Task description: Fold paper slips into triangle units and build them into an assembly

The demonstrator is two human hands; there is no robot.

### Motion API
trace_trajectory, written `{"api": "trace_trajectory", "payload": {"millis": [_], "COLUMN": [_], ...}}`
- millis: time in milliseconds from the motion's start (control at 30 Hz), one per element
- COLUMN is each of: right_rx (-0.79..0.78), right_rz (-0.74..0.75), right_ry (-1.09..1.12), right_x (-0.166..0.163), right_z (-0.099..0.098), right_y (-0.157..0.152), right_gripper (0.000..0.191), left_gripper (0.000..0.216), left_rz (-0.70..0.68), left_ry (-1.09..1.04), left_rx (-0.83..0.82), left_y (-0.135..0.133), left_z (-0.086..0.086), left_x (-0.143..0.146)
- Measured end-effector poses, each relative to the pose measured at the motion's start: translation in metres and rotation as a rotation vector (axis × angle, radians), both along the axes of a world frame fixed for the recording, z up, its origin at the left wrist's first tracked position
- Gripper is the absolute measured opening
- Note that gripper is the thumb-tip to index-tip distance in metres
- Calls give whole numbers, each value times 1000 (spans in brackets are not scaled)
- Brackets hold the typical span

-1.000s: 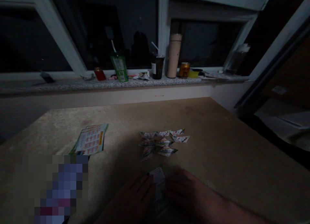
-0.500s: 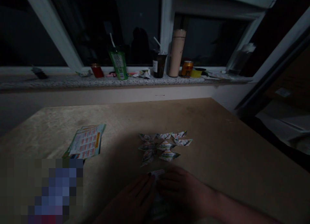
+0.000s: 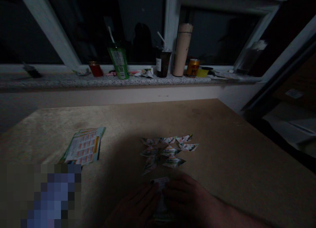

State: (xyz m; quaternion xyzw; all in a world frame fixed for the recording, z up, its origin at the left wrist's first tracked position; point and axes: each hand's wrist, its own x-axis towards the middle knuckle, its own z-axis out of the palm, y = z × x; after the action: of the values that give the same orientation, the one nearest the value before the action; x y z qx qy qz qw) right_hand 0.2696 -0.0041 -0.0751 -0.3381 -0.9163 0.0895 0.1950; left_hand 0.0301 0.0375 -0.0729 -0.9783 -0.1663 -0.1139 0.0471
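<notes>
At the bottom middle, in deep shadow, a printed paper sheet lies on the table between my hands. My left hand rests on its left edge, fingers together and angled inward. From the right, my right hand bends its fingers onto the same sheet. Both hands look closed on the paper; the thumbs and undersides are hidden in the dark. Just beyond them sit several small folded paper pieces with pointed ends, grouped in loose rows.
A stack of printed sheets lies to the left on the wooden table. Behind, the stone windowsill holds a green cup, a dark cup, a tall bottle, an orange can and a red jar.
The view has shifted slightly, so the hands and sheet sit a little lower in the picture. Both hands stay on the paper, and the folded pieces keep their arrangement.
</notes>
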Motion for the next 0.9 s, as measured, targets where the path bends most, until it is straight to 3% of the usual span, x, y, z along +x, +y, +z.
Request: {"api": "trace_trajectory", "payload": {"millis": [100, 267, 400, 533, 633, 767, 900], "right_rx": [-80, -197, -217, -242, -297, -310, -267], "right_rz": [-31, -89, -154, -280, -373, -467, -519], "right_ry": [84, 192, 219, 273, 333, 354, 325], "right_x": [1, 3, 1, -4, -8, -13, -18], "right_z": [0, 6, 10, 10, 10, 10, 5], "right_y": [2, 2, 2, 3, 4, 7, 12], "right_gripper": [12, 15, 14, 15, 16, 15, 11], "left_gripper": [36, 58, 67, 60, 51, 55, 56], "left_rz": [-8, 8, 35, 5, -37, -11, 9], "left_ry": [-9, 212, 327, 262, 150, 55, 52], "left_rx": [-67, -74, -190, -208, -108, -6, -16], "left_y": [-1, -4, -5, -3, 1, 2, -3], "left_z": [3, 4, 3, 2, -9, -23, -12], "left_x": [-2, 1, 3, -5, -13, -18, -14]}}
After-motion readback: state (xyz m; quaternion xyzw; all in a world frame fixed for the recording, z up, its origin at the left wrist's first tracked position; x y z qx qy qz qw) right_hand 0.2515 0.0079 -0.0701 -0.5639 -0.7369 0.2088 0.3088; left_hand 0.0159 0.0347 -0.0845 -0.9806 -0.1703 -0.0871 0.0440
